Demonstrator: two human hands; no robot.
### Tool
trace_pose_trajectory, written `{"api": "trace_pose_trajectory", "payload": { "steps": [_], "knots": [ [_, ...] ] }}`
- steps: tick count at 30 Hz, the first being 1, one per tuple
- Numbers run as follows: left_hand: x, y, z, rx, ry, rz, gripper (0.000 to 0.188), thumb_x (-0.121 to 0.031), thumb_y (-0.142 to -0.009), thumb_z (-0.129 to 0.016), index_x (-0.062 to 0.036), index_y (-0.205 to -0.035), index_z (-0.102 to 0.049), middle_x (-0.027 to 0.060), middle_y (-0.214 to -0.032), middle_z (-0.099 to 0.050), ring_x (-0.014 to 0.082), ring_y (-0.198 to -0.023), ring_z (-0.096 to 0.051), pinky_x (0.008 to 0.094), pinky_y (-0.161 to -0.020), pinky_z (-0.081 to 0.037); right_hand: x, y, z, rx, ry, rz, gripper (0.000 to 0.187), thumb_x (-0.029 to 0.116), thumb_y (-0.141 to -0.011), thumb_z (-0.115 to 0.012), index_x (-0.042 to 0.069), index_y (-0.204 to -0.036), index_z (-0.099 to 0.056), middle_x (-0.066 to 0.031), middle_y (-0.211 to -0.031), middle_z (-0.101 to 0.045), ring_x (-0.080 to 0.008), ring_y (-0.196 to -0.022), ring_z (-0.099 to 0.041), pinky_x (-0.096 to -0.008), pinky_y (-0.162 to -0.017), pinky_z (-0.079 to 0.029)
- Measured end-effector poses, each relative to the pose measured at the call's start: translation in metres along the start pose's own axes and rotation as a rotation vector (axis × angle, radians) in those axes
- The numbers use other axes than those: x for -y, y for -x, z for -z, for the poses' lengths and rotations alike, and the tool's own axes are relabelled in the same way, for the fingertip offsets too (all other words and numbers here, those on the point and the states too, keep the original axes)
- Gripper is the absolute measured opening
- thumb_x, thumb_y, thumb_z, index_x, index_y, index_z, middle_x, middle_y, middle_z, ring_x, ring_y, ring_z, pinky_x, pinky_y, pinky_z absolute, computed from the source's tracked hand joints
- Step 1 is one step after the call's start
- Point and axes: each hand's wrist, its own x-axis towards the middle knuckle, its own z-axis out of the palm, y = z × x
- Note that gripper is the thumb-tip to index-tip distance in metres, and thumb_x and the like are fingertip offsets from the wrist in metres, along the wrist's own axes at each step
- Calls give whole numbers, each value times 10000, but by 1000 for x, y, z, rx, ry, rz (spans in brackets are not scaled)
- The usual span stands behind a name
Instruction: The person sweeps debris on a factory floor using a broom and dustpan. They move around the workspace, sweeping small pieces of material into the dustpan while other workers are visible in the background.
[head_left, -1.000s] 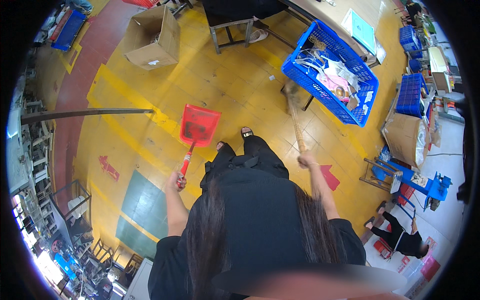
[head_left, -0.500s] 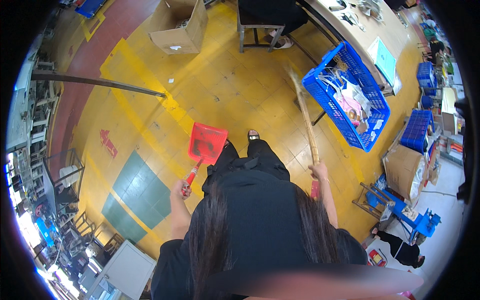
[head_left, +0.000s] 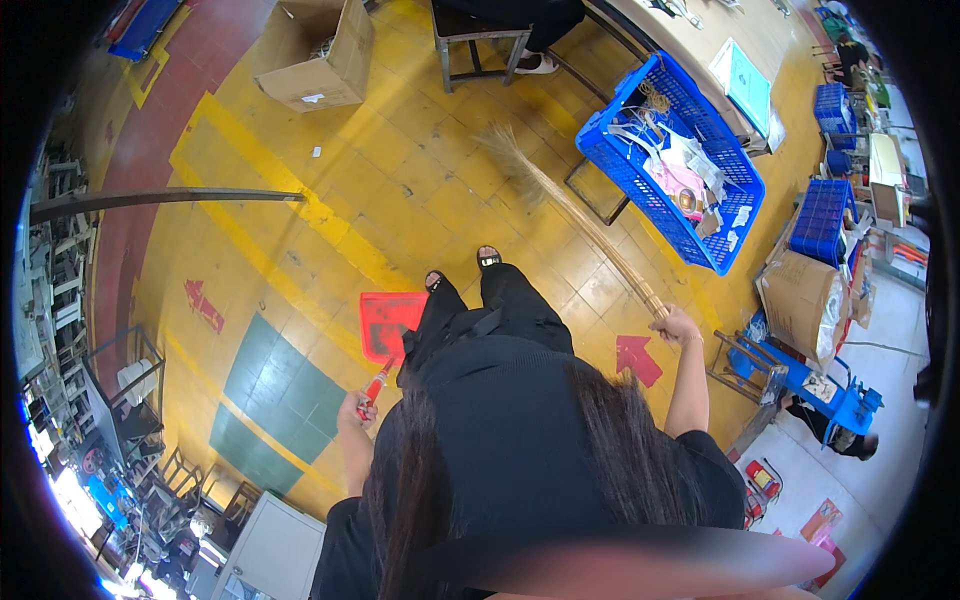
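Note:
My left hand (head_left: 358, 409) is closed round the handle of a red dustpan (head_left: 390, 325), whose pan hangs to the left of my legs with dark dust marks on its face. Out to the right, my right hand (head_left: 676, 326) grips the end of a long straw-coloured broom (head_left: 590, 232). The broom's bristles (head_left: 515, 160) fan out, slightly blurred, over the yellow tiled floor ahead of my feet. Just beyond the broom, a blue plastic basket (head_left: 735, 250) holds white and pink pieces.
An open cardboard box (head_left: 345, 80) stands ahead on the left, and a stool (head_left: 483, 45) with a seated person ahead. A dark metal bar (head_left: 170, 198) reaches in from the left. A worktable (head_left: 690, 45) is at the far right. A small white scrap (head_left: 316, 152) lies on the floor.
The broom's bristles have swung left, away from the basket, while my right hand moved outward to the right. The dustpan has dropped a little nearer my body. My feet have shifted.

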Motion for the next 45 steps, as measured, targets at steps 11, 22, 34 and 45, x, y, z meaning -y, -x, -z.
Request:
{"api": "trace_pose_trajectory", "payload": {
  "steps": [11,22,34,45],
  "knots": [
    [-7,-40,2,95,359,216,119,-125,-655,-494,-67,-663,-391,51,-516,-408,122,-379,-391,214,-309,-278,141,-92,-183,477,-560,-249,344,102,-824,-477,139,-506,-351,-6,-425,-419,-109,-337,-413,-246,-318,-364],
    [-10,-69,33,149,611,147,158,-132,-669,-514,-70,-732,-382,49,-529,-429,112,-345,-352,213,-290,-260,323,-93,-301,790,-626,-78,191,28,-784,-527,99,-670,-391,16,-481,-441,-75,-377,-433,-215,-352,-407],
    [-113,-131,162,280,454,324,164,-130,-668,-536,-73,-747,-405,56,-517,-428,130,-362,-397,218,-291,-288,270,37,-282,234,-303,-198,164,24,-782,-551,71,-815,-397,0,-533,-425,-103,-393,-456,-216,-354,-432],
    [-140,-67,187,94,242,-43,141,-113,-706,-506,-57,-759,-388,64,-502,-420,137,-357,-377,230,-299,-279,426,-59,-483,810,-787,-322,237,47,-825,-478,97,-613,-383,8,-472,-382,-115,-366,-416,-239,-362,-430]
  ]
}}
